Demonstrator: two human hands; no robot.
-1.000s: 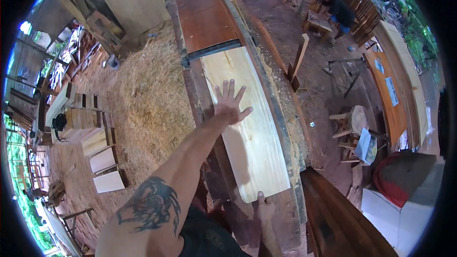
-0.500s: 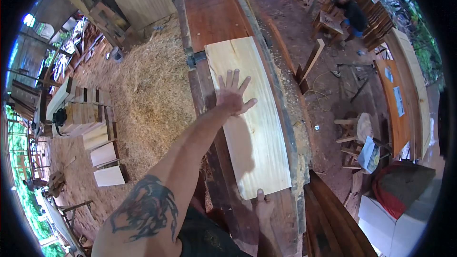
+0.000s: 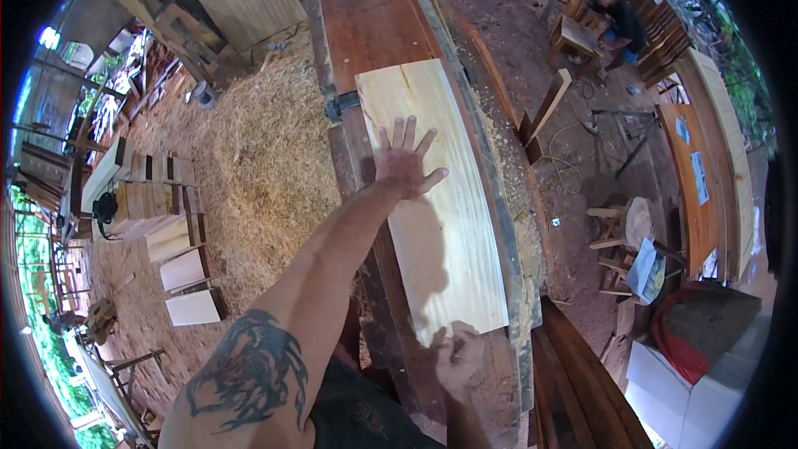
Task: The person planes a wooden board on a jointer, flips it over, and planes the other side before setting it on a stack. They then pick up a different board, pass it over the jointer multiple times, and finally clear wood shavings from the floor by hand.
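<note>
1. Left hand (image 3: 405,165) flat on the pale board (image 3: 436,199), fingers spread wide, palm down, grip open and just pressing, nothing clasped.
2. Right hand (image 3: 459,355) down at the near end of that board, fingers against its end edge; a bit blurred, so can't tell whether the grip there is closed on the edge or only pushing.
3. Board itself lying lengthwise on the long dark red counter (image 3: 374,17), far end just past the dark metal strip (image 3: 342,105) that crosses the counter, near end close to the body.
4. Left of the counter, a big heap of wood shavings (image 3: 258,175) on the floor, touching the counter's side.
5. Further left, a row of short cut boards (image 3: 179,266) lined up on the ground, well apart from the counter.
6. Right of the counter, dirt floor with a small stool (image 3: 619,220) and a long orange plank (image 3: 690,175).
7. Way off at the top right, another person (image 3: 619,17) bent over a small bench.
</note>
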